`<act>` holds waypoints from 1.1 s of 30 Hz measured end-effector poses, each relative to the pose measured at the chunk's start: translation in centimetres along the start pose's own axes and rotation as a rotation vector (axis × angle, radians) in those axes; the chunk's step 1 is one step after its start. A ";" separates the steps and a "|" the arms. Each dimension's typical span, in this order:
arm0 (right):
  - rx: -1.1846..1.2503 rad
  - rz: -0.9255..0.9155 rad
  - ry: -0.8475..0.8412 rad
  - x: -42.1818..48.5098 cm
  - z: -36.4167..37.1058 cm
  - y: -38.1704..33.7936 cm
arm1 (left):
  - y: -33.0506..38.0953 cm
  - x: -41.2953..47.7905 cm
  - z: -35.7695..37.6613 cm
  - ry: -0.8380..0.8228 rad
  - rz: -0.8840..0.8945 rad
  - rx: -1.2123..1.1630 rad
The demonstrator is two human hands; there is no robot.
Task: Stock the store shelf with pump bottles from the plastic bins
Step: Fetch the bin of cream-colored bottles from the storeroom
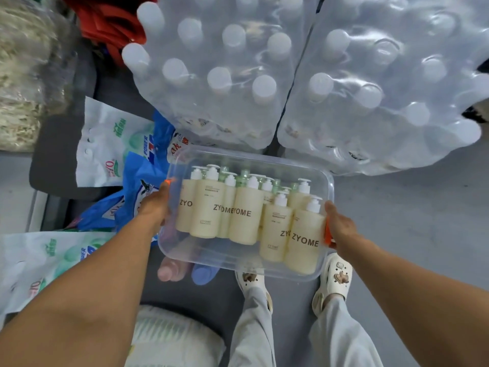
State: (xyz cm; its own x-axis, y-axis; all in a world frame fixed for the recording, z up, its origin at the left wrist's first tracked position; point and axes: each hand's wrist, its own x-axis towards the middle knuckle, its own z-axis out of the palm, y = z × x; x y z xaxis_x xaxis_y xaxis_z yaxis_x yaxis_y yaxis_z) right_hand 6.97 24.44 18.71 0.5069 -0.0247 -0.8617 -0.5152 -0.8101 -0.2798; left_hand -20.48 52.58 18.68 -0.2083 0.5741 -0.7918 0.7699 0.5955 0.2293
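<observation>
floor (423, 221): grey, smooth | water packs (211, 75): two, wrapped, side by side | soap bags (111, 144): left of water packs

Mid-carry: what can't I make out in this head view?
Store shelf: outside the head view's frame.
Rear greenish bottles: mostly hidden behind the cream pump bottles, so no full count.
Small label print: too small.
Fingers of left hand and right hand: tucked under the bin handles.
</observation>
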 end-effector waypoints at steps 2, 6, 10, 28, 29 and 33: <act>-0.010 -0.004 0.001 -0.2 -0.2 0.0 | -0.4 -0.5 0.2 0.010 0.021 0.037; -0.030 0.016 0.009 -1.1 -1.6 1.0 | -1.9 -2.7 0.8 0.031 0.066 0.065; -0.073 0.032 0.035 -3.0 -4.1 2.8 | -3.3 -5.9 0.9 0.025 0.079 0.152; 0.114 0.015 0.122 -15.2 -24.8 13.6 | 0.3 -28.8 5.9 -0.047 0.333 0.427; 0.126 0.013 0.132 -15.5 -26.3 14.2 | 0.9 -30.3 6.7 -0.058 0.375 0.455; 0.191 0.019 0.183 -16.3 -32.9 16.2 | 3.5 -36.8 10.4 -0.110 0.543 0.593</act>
State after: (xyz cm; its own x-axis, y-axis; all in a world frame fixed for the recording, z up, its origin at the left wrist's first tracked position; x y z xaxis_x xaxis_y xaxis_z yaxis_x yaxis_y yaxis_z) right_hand 13.09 -7.60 42.17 0.6036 -0.1589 -0.7813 -0.6384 -0.6834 -0.3542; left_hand -3.86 27.74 42.74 0.3230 0.6209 -0.7142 0.9446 -0.1650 0.2838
